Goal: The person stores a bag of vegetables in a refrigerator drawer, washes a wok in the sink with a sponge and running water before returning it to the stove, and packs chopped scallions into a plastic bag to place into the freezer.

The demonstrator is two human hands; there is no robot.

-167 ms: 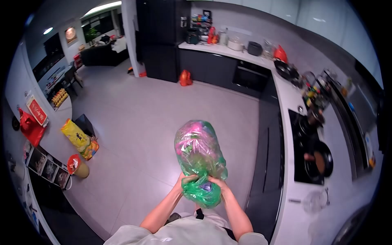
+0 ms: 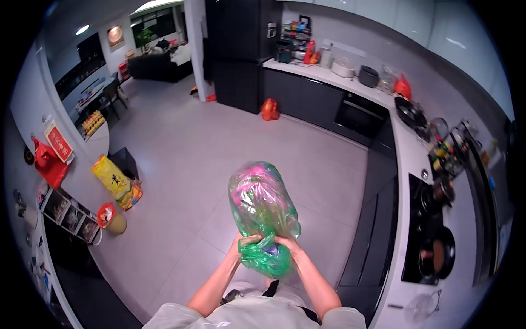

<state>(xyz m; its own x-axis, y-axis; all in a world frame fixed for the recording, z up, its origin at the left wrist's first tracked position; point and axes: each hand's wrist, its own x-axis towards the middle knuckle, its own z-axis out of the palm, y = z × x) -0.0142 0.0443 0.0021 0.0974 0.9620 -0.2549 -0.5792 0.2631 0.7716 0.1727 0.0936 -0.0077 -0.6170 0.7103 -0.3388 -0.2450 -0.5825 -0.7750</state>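
A see-through green plastic bag (image 2: 262, 200), bulging and with bright pink things inside, is held in front of my body above the floor. My left hand (image 2: 244, 242) closes on the gathered part of the bag from the left. From the other side my right hand (image 2: 288, 244) grips the same gathered part. Below my hands the loose green end of the bag puffs out, with a small purple patch in it. Some of my fingers are hidden by the plastic. What the pink contents are I cannot make out.
A counter with a black pan (image 2: 437, 254) on the stove runs along my right. To the left stand a yellow sack (image 2: 116, 181) and a small bin (image 2: 116, 222) with a red liner. An orange bag (image 2: 269, 109) sits on the floor by the dark fridge (image 2: 241, 60).
My view has turned a little to the left, so the room shifts right in the picture. Both hands keep their hold on the bag, which sits slightly further left in view.
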